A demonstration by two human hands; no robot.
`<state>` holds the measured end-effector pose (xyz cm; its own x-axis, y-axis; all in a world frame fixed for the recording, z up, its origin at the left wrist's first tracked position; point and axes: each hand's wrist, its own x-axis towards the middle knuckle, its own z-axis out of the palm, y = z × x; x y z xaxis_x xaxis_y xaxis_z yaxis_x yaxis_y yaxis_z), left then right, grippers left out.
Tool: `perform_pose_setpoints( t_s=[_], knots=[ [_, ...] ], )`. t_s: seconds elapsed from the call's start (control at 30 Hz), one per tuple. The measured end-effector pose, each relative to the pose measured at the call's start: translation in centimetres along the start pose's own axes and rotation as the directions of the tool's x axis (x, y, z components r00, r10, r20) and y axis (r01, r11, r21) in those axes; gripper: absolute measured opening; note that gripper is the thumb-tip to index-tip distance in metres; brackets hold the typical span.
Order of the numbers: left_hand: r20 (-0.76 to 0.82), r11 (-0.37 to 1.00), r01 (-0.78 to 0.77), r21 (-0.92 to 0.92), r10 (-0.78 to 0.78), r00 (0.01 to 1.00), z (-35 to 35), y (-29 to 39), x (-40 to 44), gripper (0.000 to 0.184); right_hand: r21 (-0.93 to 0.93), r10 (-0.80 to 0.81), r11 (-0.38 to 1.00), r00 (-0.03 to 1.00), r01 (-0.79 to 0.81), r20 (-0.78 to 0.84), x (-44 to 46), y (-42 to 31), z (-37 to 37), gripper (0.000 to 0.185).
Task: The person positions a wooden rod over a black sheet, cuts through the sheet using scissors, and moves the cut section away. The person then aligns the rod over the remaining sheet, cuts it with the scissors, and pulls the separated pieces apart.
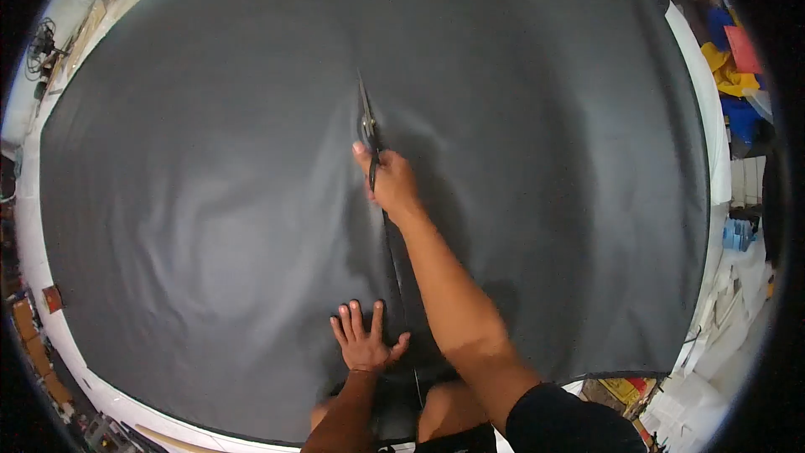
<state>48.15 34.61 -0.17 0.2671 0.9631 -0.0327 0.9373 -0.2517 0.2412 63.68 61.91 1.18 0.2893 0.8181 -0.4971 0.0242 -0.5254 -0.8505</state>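
Right hand (392,179) grips scissors (368,123) near centre, left hand (364,346) splayed flat below; wrinkled black sheet (503,143) could skew the cut (394,262)

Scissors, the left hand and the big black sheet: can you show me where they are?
Scissors (369,124): head view, on the pivot where the blades cross.
Left hand (364,351): head view, on the back of the hand.
Black sheet (243,151): head view, on its bare surface.
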Motion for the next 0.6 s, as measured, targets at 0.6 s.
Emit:
perform_pose_setpoints(
  t_s=[0.6],
  knots=[
    [0.091,1.000,0.012,0.007,-0.012,0.996,-0.6,0.0,0.2,0.079,0.004,0.032,0.999,0.996,-0.033,0.085,14.9,-9.4,2.1,0.057]
  ],
)
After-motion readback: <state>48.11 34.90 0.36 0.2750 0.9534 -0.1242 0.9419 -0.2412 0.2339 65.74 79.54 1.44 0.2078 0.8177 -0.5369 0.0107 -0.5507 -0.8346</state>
